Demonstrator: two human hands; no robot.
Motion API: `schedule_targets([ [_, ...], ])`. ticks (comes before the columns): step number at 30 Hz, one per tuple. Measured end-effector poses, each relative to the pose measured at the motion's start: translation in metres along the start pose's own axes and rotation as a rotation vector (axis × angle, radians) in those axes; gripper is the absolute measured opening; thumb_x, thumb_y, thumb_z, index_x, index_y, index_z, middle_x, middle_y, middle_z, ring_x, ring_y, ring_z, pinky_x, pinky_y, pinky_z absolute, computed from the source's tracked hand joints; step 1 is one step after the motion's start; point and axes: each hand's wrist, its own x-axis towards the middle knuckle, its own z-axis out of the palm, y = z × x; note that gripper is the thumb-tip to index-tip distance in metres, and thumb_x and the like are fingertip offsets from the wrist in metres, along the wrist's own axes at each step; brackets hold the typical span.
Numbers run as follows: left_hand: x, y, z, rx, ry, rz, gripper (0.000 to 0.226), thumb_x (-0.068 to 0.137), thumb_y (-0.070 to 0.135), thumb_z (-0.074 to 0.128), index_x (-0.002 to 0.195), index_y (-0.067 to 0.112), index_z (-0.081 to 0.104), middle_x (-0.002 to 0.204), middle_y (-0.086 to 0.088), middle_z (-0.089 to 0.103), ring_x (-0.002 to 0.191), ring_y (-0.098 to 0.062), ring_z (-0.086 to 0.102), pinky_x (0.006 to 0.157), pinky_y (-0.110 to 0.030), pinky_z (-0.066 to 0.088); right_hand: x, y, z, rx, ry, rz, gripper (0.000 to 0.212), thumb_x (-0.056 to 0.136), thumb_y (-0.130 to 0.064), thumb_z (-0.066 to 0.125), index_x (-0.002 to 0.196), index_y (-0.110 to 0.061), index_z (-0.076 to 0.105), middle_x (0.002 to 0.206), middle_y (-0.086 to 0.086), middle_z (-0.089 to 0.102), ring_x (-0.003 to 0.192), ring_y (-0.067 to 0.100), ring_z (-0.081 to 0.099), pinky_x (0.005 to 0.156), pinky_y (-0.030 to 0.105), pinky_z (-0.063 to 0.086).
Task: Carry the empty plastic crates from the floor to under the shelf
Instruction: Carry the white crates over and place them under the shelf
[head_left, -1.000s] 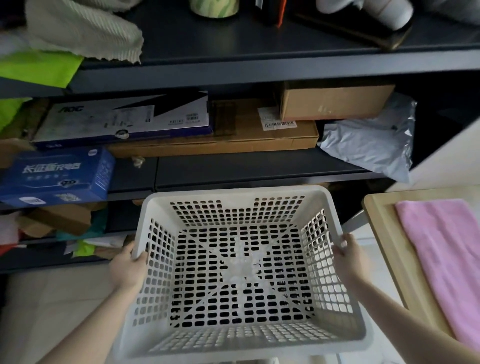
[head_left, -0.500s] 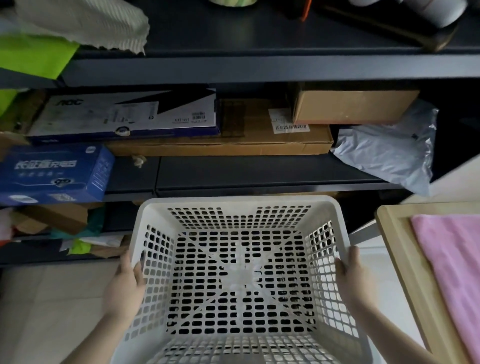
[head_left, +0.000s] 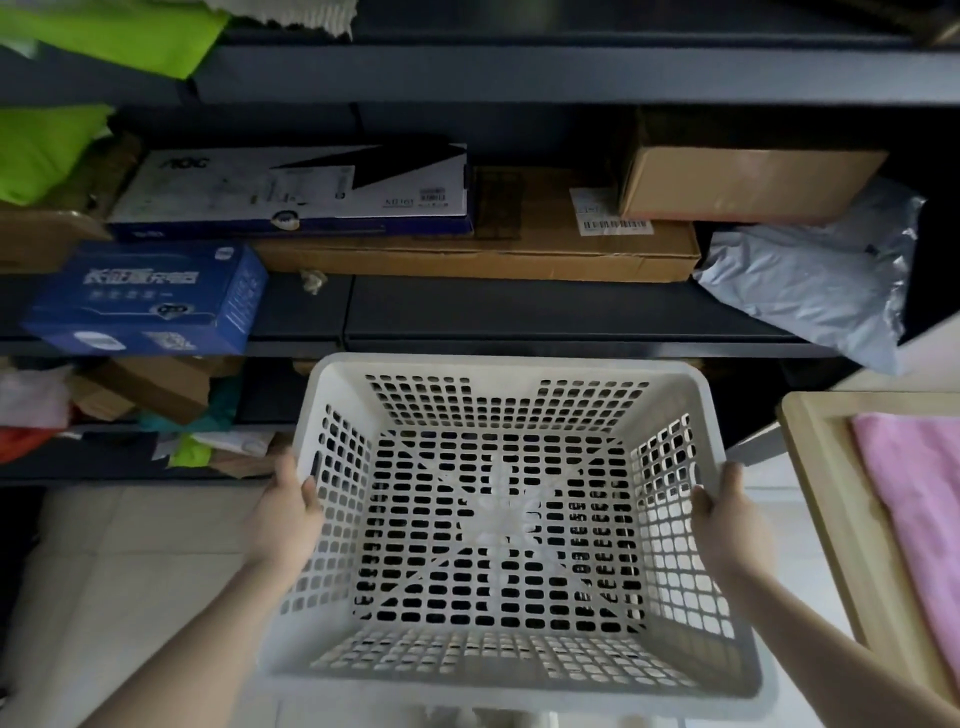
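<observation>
An empty white perforated plastic crate (head_left: 506, 371) hangs above the pale floor, held level in front of the dark metal shelf (head_left: 545, 317). My left hand (head_left: 285, 512) grips its left rim and my right hand (head_left: 727, 519) grips its right rim. The crate's far edge lies just below the shelf's lower board. The dark gap under that board shows behind the crate.
The shelf holds cardboard boxes (head_left: 483, 249), a blue box (head_left: 145, 296), a white and black flat box (head_left: 296, 187) and a silver bag (head_left: 810, 280). A wooden table (head_left: 821, 499) with a pink cloth (head_left: 914, 499) stands close on the right. Loose clutter (head_left: 156, 400) fills the low shelf at left.
The crate has moved lower and closer to the shelf, with both hands still on its sides. The view has tilted down, so the top shelf's items have left the frame.
</observation>
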Motion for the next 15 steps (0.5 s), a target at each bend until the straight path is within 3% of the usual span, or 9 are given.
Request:
schedule_targets([
  [2,0.008,0.003,0.000,-0.012,-0.112,-0.026,0.068,0.097,0.013,0.048,0.152,0.013,0.009,0.119,-0.027,0.060,0.049,-0.022,0.054,0.040,-0.029,0.042,0.006,-0.004,-0.004,-0.053,-0.077,0.026,0.029,0.094,-0.021,0.047,0.115,-0.014,0.029,0.077,0.018,0.064,0.056,0.030,0.061,0.048,0.039,0.052],
  [4,0.004,0.005,-0.015,0.011,-0.185,-0.025,0.079,0.095,0.018,0.053,0.154,0.019,0.000,0.146,-0.024,0.041,0.067,-0.028,0.065,0.050,-0.031,0.048,0.001,-0.013,-0.015,-0.092,-0.168,0.064,0.044,0.092,-0.030,0.054,0.123,-0.014,0.027,0.101,0.023,0.062,0.074,0.035,0.065,0.058,0.044,0.055],
  [7,-0.011,0.012,-0.043,0.002,-0.140,0.027,0.081,0.094,0.026,0.054,0.154,0.027,-0.001,0.150,-0.018,0.039,0.094,-0.031,0.066,0.056,-0.028,0.040,-0.008,-0.033,-0.036,-0.113,-0.210,0.056,0.072,0.088,-0.037,0.059,0.142,-0.014,0.019,0.133,0.025,0.044,0.112,0.042,0.055,0.086,0.052,0.052],
  [9,-0.030,0.023,-0.061,-0.017,-0.099,0.069,0.079,0.094,0.028,0.055,0.153,0.030,0.002,0.153,-0.012,0.036,0.105,-0.030,0.063,0.065,-0.029,0.042,-0.018,-0.052,-0.053,-0.115,-0.192,-0.027,0.078,0.088,-0.039,0.059,0.147,-0.016,0.014,0.141,0.022,0.037,0.123,0.039,0.047,0.094,0.050,0.048],
  [12,-0.062,0.041,-0.095,-0.061,-0.045,0.101,0.076,0.093,0.029,0.055,0.153,0.031,0.008,0.159,-0.006,0.022,0.128,-0.030,0.050,0.092,-0.039,0.048,-0.031,-0.081,-0.086,-0.051,-0.191,-0.177,0.072,0.089,-0.034,0.057,0.147,-0.016,0.017,0.137,0.018,0.041,0.112,0.036,0.054,0.082,0.043,0.051],
  [15,-0.091,0.056,-0.137,-0.111,0.016,0.107,0.074,0.092,0.030,0.055,0.153,0.030,0.011,0.159,-0.008,0.022,0.135,-0.029,0.042,0.103,-0.041,0.042,-0.037,-0.109,-0.128,-0.009,-0.236,-0.318,0.062,0.092,-0.028,0.054,0.145,-0.013,0.026,0.142,0.016,0.041,0.096,0.028,0.059,0.076,0.037,0.051],
])
